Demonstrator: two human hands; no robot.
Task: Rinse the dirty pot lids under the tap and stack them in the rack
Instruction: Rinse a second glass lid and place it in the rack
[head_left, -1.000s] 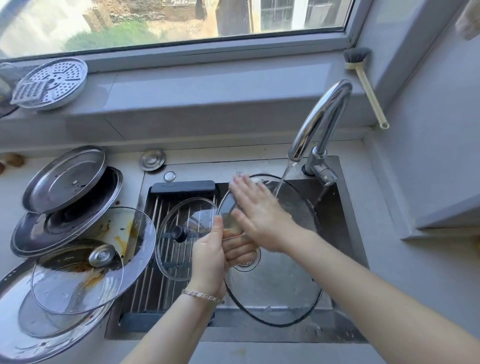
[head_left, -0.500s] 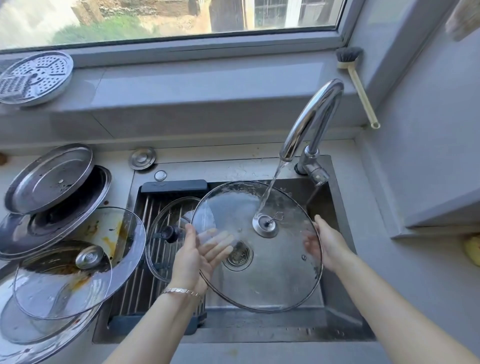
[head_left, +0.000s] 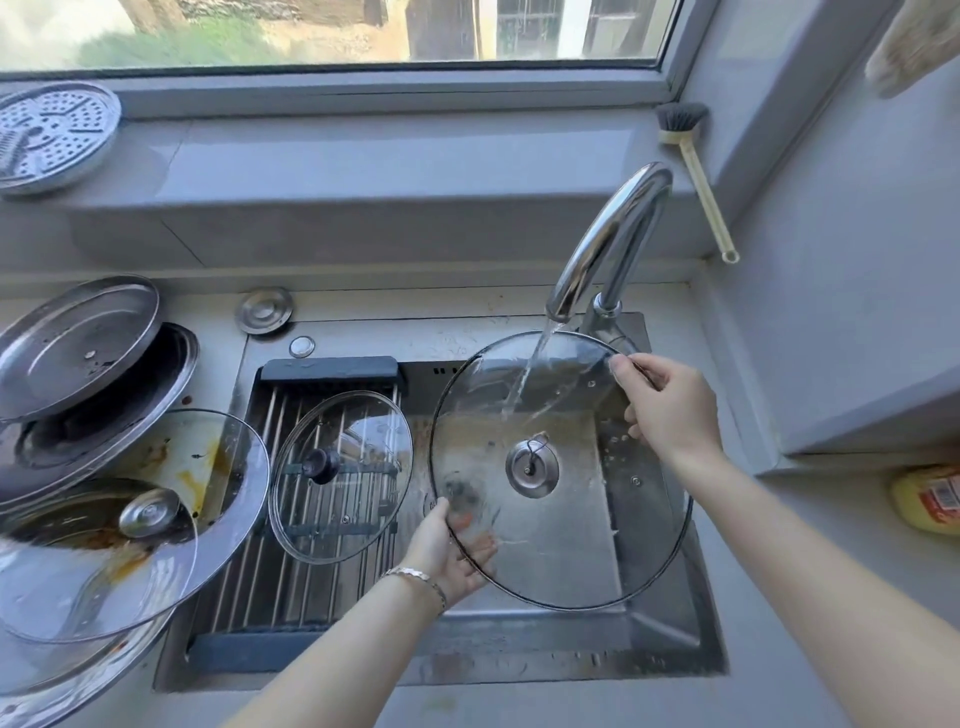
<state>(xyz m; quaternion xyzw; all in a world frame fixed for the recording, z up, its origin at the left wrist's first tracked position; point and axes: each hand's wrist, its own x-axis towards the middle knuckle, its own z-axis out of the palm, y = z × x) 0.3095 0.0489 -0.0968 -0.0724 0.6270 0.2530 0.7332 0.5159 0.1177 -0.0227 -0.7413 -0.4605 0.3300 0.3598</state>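
1. Holding the large glass lid (head_left: 571, 545) tilted over the sink (head_left: 675, 634), under the tap (head_left: 608, 244), with water (head_left: 524, 384) striking its far half.
2. Right hand (head_left: 670, 405) curled round the far right rim; left hand (head_left: 447, 551) pinching the near left rim, thumb above, fingers beneath the glass.
3. Just left, across the sink's left part: rack (head_left: 244, 587) carrying a small glass lid (head_left: 343, 519), black knob up, close to the held lid's left edge.
4. At the left edge of the worktop (head_left: 545, 709): dirty lids (head_left: 171, 467) smeared orange-brown, overhanging the rack's left side; steel lids (head_left: 78, 343) behind them.
5. Behind the sink: small metal cap (head_left: 264, 310); on the sill, perforated plate (head_left: 52, 135) at left, brush (head_left: 696, 171) leaning in the right corner.
6. Yellow bottle (head_left: 930, 499) at the right edge.
7. Open room: bare rack bars towards the front edge; sink basin beneath the held lid.
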